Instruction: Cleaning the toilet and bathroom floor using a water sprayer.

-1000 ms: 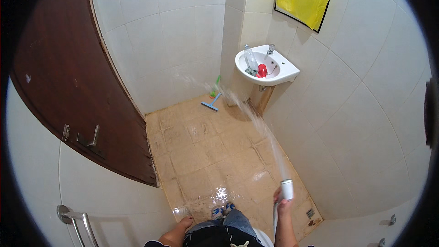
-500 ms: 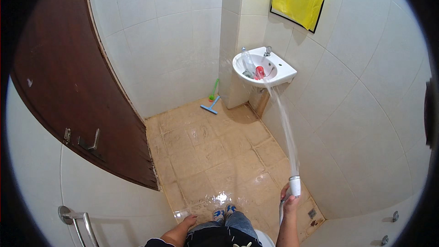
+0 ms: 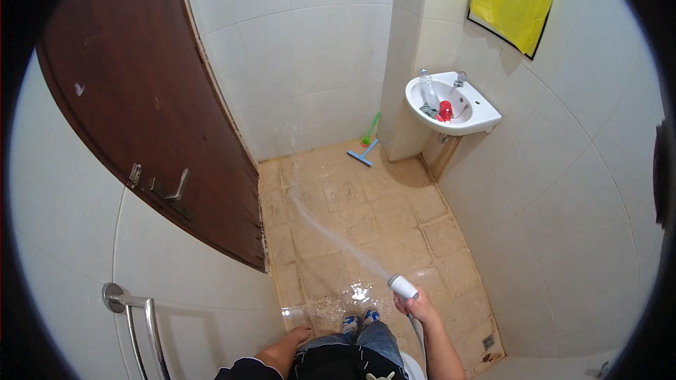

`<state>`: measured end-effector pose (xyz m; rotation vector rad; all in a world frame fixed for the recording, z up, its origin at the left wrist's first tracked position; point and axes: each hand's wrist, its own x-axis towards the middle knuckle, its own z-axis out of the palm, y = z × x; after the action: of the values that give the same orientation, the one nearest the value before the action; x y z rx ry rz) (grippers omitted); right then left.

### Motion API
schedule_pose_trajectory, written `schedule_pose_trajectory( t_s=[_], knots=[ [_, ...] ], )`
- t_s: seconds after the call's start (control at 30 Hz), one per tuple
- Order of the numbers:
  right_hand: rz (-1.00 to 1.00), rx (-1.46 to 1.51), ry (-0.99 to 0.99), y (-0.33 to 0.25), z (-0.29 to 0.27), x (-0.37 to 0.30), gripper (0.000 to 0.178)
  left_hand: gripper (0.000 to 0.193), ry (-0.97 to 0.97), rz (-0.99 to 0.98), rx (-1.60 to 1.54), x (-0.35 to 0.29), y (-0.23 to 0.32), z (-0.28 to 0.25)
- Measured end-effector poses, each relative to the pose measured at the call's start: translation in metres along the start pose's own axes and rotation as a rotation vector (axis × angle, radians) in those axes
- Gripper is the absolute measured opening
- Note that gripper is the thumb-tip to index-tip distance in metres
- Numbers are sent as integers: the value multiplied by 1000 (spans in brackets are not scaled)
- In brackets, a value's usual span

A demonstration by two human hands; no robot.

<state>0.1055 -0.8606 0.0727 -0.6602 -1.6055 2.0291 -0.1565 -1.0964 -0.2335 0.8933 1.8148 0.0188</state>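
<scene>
My right hand (image 3: 420,307) is closed round the handle of a white hand shower (image 3: 404,287), held out over the wet floor. A hose (image 3: 420,334) runs down from it beside my forearm. From its head a water jet (image 3: 338,241) shoots forward and left, across the tan tiles toward the far wall near the door. My left hand (image 3: 301,334) hangs low beside my left thigh, away from the shower; its fingers are too small and partly hidden to tell their pose.
A white corner sink (image 3: 486,121) on the right wall holds a clear plastic bottle (image 3: 427,90) and a red object (image 3: 445,110). On the tiled floor (image 3: 338,197) lie a blue squeegee (image 3: 360,157) and a green brush (image 3: 371,130). The brown door (image 3: 141,98), grab bar (image 3: 151,331) and floor drain (image 3: 488,342) border the space.
My right hand has swung the hand shower left. The jet has moved off the sink and now crosses the floor to the far left. The view has turned left.
</scene>
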Motion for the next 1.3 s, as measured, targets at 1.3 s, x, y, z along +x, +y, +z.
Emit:
schedule_pose_trajectory(
  t_s=[1.3],
  knots=[
    [-16,-295,741,14,-55,10,47,35,10,-12,-222,-12,28,-8]
  ],
)
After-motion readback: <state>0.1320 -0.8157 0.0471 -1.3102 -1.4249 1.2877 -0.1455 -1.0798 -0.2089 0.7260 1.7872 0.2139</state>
